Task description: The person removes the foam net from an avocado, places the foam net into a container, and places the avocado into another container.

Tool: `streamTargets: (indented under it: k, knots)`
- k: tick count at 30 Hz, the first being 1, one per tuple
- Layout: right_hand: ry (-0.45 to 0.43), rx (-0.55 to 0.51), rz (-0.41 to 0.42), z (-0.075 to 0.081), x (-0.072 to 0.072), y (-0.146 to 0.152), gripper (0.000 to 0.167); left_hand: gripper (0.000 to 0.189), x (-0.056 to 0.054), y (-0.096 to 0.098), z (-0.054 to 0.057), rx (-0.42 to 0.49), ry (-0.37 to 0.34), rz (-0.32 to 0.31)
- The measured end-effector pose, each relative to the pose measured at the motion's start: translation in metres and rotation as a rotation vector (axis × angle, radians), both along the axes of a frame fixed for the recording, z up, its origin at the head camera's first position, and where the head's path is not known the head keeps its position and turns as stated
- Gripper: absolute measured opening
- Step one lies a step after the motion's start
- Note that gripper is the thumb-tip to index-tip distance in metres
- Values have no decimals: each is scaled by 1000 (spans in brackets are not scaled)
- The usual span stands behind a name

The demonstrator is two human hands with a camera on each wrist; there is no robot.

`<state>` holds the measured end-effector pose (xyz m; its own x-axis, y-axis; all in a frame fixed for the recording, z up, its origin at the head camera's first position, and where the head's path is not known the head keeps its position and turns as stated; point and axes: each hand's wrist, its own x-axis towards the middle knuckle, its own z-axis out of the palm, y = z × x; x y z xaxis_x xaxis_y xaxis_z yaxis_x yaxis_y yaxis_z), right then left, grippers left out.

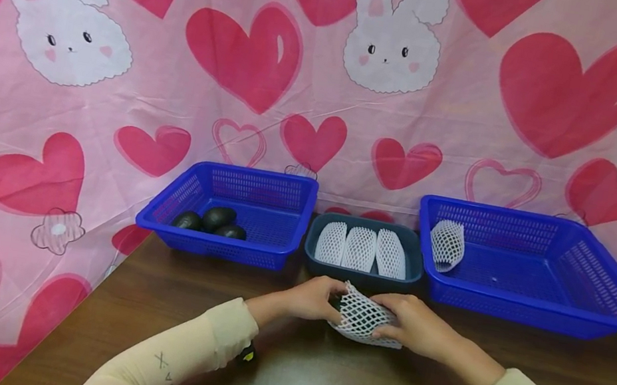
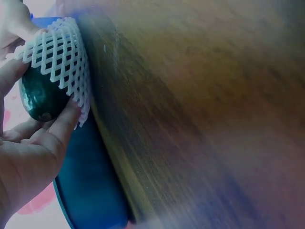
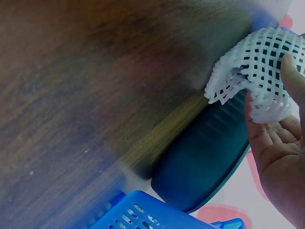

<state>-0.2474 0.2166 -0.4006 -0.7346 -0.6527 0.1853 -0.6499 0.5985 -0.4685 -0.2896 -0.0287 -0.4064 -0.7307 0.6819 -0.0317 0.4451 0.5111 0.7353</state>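
Note:
Over the table, in front of the dark teal tray, both hands hold one avocado (image 2: 43, 93) partly inside a white foam net sleeve (image 1: 364, 316). My left hand (image 1: 313, 297) grips the avocado's bare end, its fingers and thumb around the fruit and the sleeve's edge. On the other side my right hand (image 1: 415, 324) pinches the sleeve between thumb and fingers. In the left wrist view the avocado's dark green, shiny end sticks out of the net. The sleeve's far end hangs loose and open in the right wrist view, beyond the right fingers.
A blue basket (image 1: 238, 252) at the left holds three dark avocados (image 1: 218, 218). Three white net-sleeved pieces (image 1: 360, 249) lie side by side in the teal tray (image 1: 361, 280). The right blue basket (image 1: 538, 313) contains a white foam net (image 1: 447, 245). A heart-print cloth hangs behind.

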Motion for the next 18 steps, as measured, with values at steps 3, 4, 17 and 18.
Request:
streamTargets:
  k: [3, 4, 17, 18]
  knots:
    - [6, 6, -6, 1, -1, -1, 43, 49, 1, -1, 0, 8, 2, 3]
    - [9, 9, -8, 2, -1, -1, 42, 49, 1, -2, -1, 11, 1, 4]
    - [48, 25, -24, 9, 0, -2, 36, 49, 1, -7, -1, 59, -5, 5]
    - [50, 28, -23, 9, 0, -2, 36, 49, 1, -7, -1, 57, -4, 6]
